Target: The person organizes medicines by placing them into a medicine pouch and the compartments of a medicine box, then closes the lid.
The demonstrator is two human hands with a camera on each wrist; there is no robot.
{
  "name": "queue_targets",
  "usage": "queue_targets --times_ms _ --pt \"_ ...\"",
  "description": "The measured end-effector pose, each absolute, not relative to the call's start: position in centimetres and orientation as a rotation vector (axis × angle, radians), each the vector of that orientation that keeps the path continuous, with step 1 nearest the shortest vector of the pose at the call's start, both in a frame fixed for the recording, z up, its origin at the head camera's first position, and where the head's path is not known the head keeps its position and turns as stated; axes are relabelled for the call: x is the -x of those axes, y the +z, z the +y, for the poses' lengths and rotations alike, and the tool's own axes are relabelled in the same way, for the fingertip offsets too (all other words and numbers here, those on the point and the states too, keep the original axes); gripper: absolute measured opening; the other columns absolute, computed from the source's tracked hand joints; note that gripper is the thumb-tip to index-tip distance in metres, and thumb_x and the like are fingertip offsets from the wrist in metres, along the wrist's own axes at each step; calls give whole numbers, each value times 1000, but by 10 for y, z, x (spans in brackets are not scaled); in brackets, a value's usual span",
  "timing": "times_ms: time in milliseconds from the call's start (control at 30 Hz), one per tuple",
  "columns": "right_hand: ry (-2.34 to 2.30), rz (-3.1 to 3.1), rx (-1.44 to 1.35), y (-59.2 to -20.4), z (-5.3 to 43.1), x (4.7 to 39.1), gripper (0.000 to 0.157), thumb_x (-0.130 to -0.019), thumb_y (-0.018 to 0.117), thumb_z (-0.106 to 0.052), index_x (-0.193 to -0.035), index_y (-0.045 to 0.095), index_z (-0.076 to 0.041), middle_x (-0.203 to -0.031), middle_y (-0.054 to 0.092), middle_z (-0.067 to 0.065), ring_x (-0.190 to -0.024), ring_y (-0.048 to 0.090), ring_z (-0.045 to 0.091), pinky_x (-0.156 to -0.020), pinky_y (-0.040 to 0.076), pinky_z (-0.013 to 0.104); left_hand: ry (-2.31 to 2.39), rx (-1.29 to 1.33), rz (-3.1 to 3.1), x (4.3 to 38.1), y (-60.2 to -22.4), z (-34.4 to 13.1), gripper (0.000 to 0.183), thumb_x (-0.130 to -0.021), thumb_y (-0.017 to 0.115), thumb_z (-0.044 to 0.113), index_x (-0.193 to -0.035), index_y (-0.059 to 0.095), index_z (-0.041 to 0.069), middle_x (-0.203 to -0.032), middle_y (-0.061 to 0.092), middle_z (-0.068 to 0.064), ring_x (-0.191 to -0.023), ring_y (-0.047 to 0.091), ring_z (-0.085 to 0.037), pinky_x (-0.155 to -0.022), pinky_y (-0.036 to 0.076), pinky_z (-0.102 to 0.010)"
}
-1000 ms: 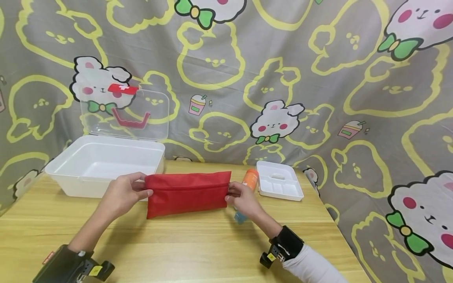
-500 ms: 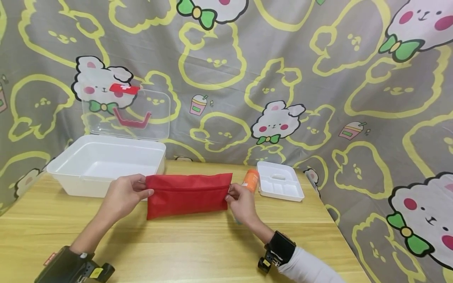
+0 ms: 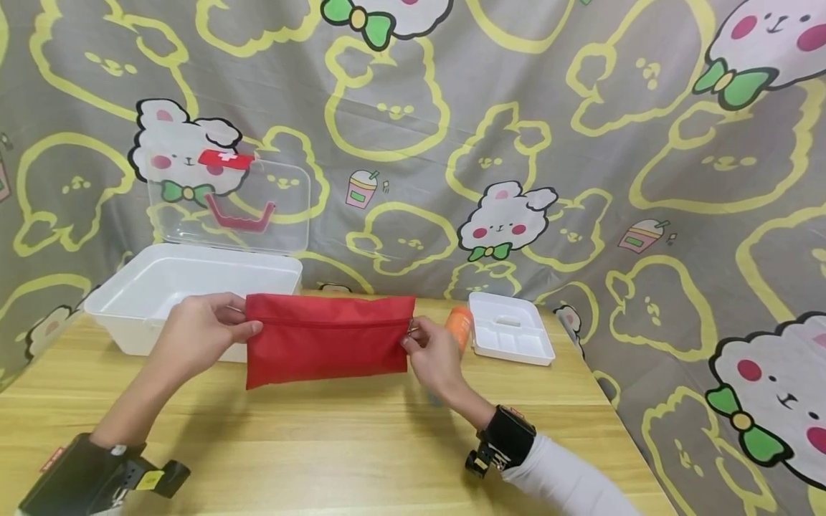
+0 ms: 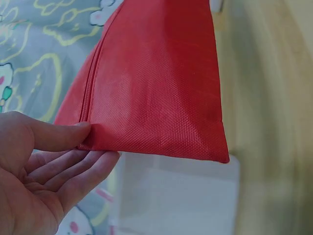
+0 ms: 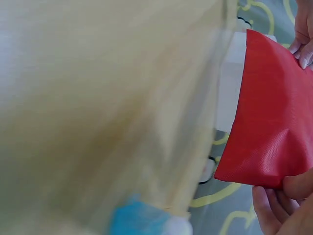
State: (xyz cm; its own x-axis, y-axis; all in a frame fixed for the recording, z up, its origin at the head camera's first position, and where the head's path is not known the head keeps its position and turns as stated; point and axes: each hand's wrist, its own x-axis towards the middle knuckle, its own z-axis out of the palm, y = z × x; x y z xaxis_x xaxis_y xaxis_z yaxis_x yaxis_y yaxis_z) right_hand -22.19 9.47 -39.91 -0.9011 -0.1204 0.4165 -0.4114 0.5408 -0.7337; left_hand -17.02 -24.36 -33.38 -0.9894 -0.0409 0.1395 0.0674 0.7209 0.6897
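Observation:
A flat red zippered pouch hangs above the table, stretched between both hands. My left hand pinches its left end between thumb and fingers; in the left wrist view the thumb lies beside the zipper end of the pouch. At the opposite end, near the zipper pull, my right hand pinches the pouch's edge. The right wrist view shows that hand gripping the lower edge of the pouch. Behind my left hand stands the white box, partly covered by hand and pouch.
The box's clear lid, with a red handle, is raised against the patterned curtain. An orange bottle lies behind my right hand, partly hidden. At the back right is a white compartment tray. All rest on a wooden table.
Both hands, still holding the red pouch, have lifted it slightly and shifted it left toward the white box. The box, tray and bottle have stayed in place.

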Motion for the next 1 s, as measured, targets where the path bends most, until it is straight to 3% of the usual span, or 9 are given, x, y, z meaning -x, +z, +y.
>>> queue_targets --times_ms 167,667,867,1000 --pt "1334 -2438 -455 -378 84 226 9 -90 68 -2 -96 72 -8 -78 73 3 -70 69 12 -65 59 27 -1102 -55 -2760 176 -309 -252 41 -90 77 24 -119 64 -2 -109 73 -27 -95 71 -42 -72 62 -45" --pt "1353 -2285 -508 -326 41 244 5 -91 68 -3 -96 70 -3 -81 76 7 -71 72 15 -65 60 28 -995 -172 -2577 209 -238 -281 46 -91 76 27 -125 63 -1 -115 68 -32 -101 68 -51 -68 63 -48" --pt "1409 -2238 -520 -309 20 251 7 -93 67 -3 -99 69 -3 -85 75 9 -77 73 17 -66 61 27 -973 -247 -2540 220 -222 -291 54 -95 70 31 -137 58 0 -126 63 -33 -110 62 -55 -87 58 -61" --pt "1431 -2210 -509 -302 3 254 7 -93 67 -3 -99 70 -2 -85 76 9 -78 74 16 -66 61 26 -959 -309 -2516 226 -214 -300 58 -96 66 35 -142 55 1 -132 61 -31 -116 60 -55 -87 59 -57"
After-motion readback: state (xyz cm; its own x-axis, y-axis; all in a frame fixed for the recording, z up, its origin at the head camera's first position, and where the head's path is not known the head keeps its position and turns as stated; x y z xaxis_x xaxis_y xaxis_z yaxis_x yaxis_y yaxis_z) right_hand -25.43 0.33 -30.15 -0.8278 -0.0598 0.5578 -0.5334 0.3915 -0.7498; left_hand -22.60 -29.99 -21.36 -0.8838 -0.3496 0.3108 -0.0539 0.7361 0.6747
